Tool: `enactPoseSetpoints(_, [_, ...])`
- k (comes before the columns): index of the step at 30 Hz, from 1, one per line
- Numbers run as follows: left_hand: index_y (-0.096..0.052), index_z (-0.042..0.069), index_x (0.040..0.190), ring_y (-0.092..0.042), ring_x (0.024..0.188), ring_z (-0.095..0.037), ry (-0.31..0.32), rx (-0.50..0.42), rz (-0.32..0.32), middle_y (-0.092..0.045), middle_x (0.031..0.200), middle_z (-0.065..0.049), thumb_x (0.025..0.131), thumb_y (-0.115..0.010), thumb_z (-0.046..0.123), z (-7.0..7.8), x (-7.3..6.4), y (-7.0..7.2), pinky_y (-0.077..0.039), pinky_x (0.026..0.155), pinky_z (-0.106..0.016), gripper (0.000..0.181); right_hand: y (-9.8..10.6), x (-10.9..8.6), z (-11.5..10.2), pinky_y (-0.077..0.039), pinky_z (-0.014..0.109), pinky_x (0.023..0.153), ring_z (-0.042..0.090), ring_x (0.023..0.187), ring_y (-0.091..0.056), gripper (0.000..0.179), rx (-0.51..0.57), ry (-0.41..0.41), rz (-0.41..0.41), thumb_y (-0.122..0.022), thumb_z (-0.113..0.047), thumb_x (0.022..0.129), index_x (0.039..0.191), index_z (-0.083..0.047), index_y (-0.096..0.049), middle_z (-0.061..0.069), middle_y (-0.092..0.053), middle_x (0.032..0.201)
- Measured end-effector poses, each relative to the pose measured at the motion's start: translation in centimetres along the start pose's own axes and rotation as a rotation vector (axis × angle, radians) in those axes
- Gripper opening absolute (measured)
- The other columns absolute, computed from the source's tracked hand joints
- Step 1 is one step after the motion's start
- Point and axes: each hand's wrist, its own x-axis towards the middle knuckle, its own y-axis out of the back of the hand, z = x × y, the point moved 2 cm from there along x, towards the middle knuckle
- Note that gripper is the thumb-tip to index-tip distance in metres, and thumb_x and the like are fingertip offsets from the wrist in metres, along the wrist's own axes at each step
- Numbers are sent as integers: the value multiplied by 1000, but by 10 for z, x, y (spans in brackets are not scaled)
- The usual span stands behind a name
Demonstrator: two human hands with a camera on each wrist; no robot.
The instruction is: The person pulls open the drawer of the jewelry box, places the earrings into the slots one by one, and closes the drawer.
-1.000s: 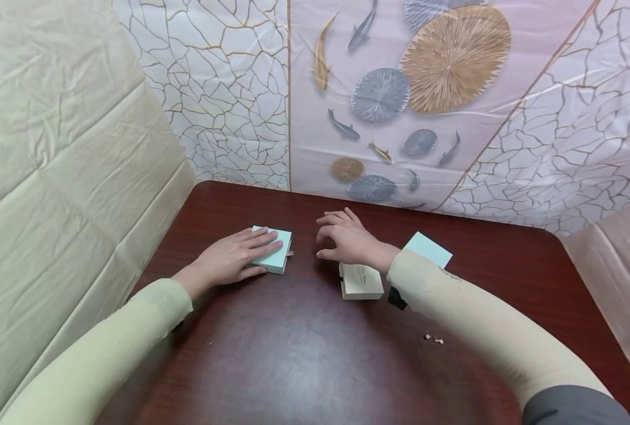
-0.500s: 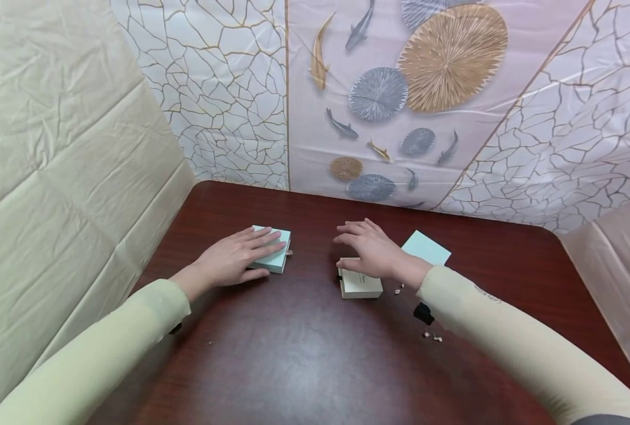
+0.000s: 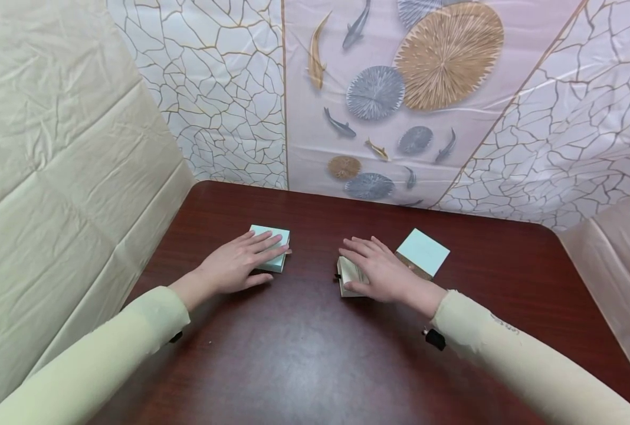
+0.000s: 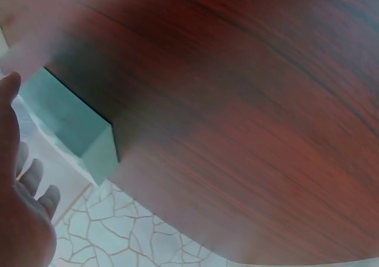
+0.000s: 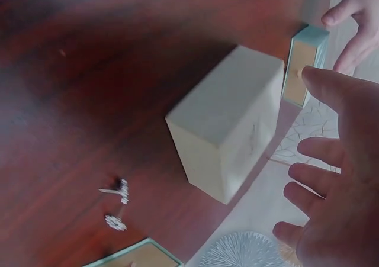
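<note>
The patterned hanging (image 3: 373,147) takes up the upper half of the head view, and below it the dark red table (image 3: 288,366) stretches toward the person. Both hands reach over it, neither one grasping anything: the left hand (image 3: 235,260), left of centre, lies with fingers loosely spread across the left mint box (image 3: 272,264), while the right hand (image 3: 381,271), right of centre, hovers palm down with fingers extended over the cream box (image 3: 349,273). What matters most, it seems to me, is how that cream box lies: directly beneath the right hand, far nearer to it than to the left, and lower right of the left mint box. The right hand hides its right part, so I cannot tell its long axis; the visible edge with a black tab (image 3: 337,277) faces left. In the right wrist view a gap shows between thumb and box. The right mint box (image 3: 422,252) sits just beyond that hand, to the upper right, turned askew, its tan front facing lower left. Smallest of all, two ornaments (image 5: 121,190) lie on the table, left of the cream box in the right wrist view.
</note>
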Motion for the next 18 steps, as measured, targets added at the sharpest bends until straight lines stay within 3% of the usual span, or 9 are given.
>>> enactPoseSetpoints(13, [-55, 11, 157, -50, 149, -38, 139, 44, -25, -50, 162, -19, 101, -74, 40, 25, -1, 6, -41, 120, -60, 66, -24, -16, 0, -32, 67, 123, 44, 149, -46, 76, -36, -8, 76, -82, -37, 94, 152, 3, -54, 25, -52, 158])
enactPoseSetpoints(18, [-53, 16, 160, -46, 152, -36, 198, 42, -20, -47, 165, -16, 102, -73, 43, 34, -4, 7, -40, 121, -59, 67, -31, -19, -1, -34, 66, 122, 43, 149, -46, 75, -38, -19, 92, -82, -36, 95, 153, 3, -54, 25, -52, 157])
